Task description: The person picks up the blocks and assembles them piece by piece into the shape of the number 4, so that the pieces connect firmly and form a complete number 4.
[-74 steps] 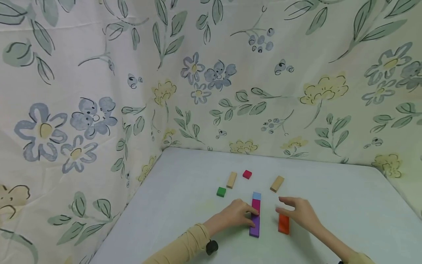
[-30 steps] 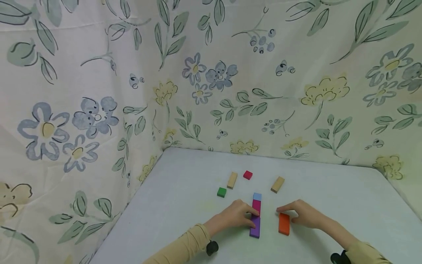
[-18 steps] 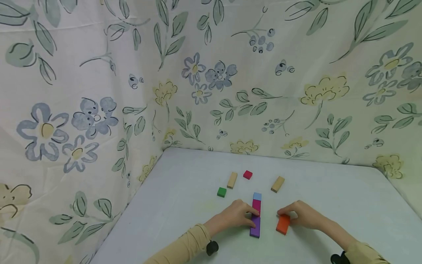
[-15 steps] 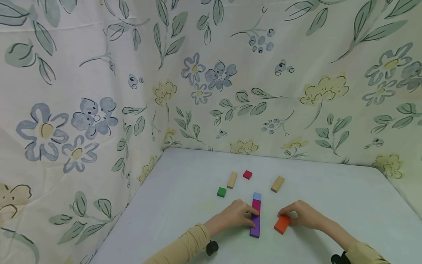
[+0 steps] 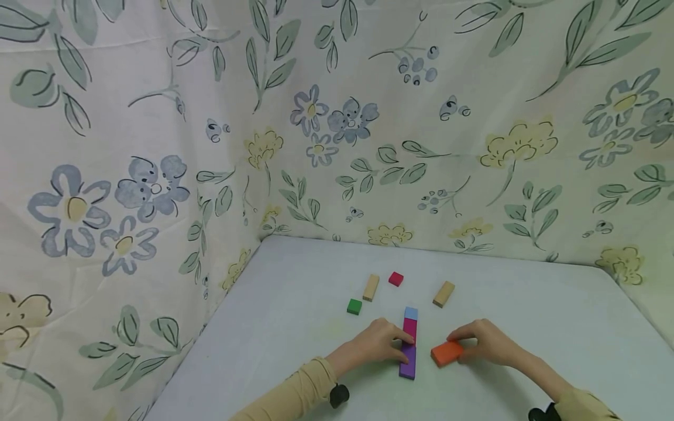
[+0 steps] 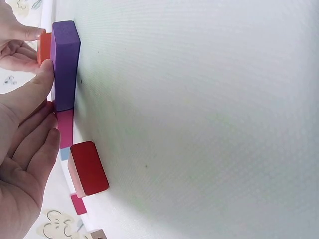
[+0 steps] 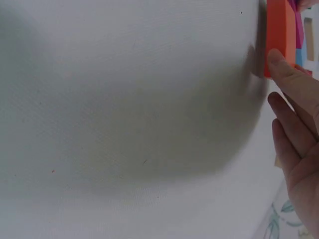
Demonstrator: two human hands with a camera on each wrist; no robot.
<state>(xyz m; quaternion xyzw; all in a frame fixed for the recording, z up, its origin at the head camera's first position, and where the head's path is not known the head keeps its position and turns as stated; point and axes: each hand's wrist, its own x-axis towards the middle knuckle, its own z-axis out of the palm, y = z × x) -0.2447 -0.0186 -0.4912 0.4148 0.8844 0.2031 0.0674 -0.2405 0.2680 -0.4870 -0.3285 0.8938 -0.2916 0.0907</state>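
Note:
In the head view, my left hand point(image 5: 372, 345) holds the purple block point(image 5: 408, 369) with thumb and fingers. That block stands in line with a magenta block point(image 5: 409, 326) and a light blue block point(image 5: 411, 313). The left wrist view shows the thumb against the side of the purple block point(image 6: 65, 69), with other fingertips by the magenta block point(image 6: 66, 130). My right hand point(image 5: 491, 342) pinches one end of an orange block point(image 5: 446, 354). The orange block slants toward the row, a small gap apart from it in the head view.
Farther back lie a green block point(image 5: 354, 306), a red block point(image 5: 396, 279) and two plain wooden blocks, one left point(image 5: 371, 287) and one right point(image 5: 444, 293). A larger-looking red block point(image 6: 88, 169) shows in the left wrist view. Floral cloth point(image 5: 389, 187) hangs behind the white table point(image 5: 553, 327).
My right hand has come down and taken hold of the orange block. The block has turned from pointing toward me to slanting left, its free end nearer the row. The left hand stays put.

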